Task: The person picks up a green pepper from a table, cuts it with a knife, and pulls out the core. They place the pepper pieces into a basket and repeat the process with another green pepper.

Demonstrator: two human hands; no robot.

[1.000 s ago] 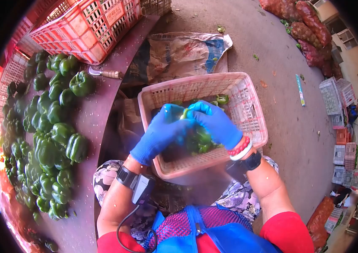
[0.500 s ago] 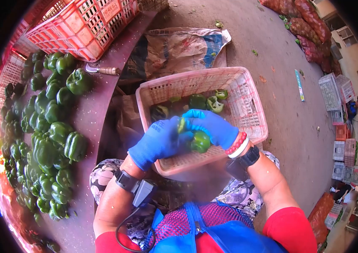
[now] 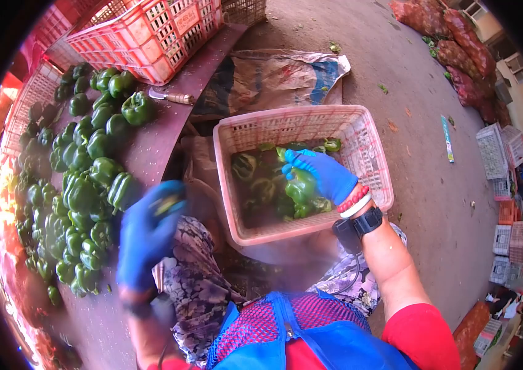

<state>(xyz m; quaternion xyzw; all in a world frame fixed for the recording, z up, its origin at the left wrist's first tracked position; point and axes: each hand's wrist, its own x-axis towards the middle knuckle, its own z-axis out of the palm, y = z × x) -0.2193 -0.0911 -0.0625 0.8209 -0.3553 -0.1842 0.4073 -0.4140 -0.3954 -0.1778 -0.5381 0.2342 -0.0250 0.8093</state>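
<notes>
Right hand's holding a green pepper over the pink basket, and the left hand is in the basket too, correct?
Not quite. The right hand does hold a green pepper over the pink basket, but the left hand is outside it, blurred, beside the pile of green peppers on the table. The head view shows this.

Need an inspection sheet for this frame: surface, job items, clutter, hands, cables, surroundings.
Surface: dark table at left, loaded with a pile of green peppers.
Job's things: pink basket holding cut pepper pieces; green pepper in the right hand.
Clutter: knife on the table; red crate behind it; printed sack on the ground.
Hands: right hand gloved, grip on the pepper; left hand gloved, blurred beside the pile.
Cables: nothing seen.
Surroundings: paved ground, red mesh sacks, stacked crates.
</notes>
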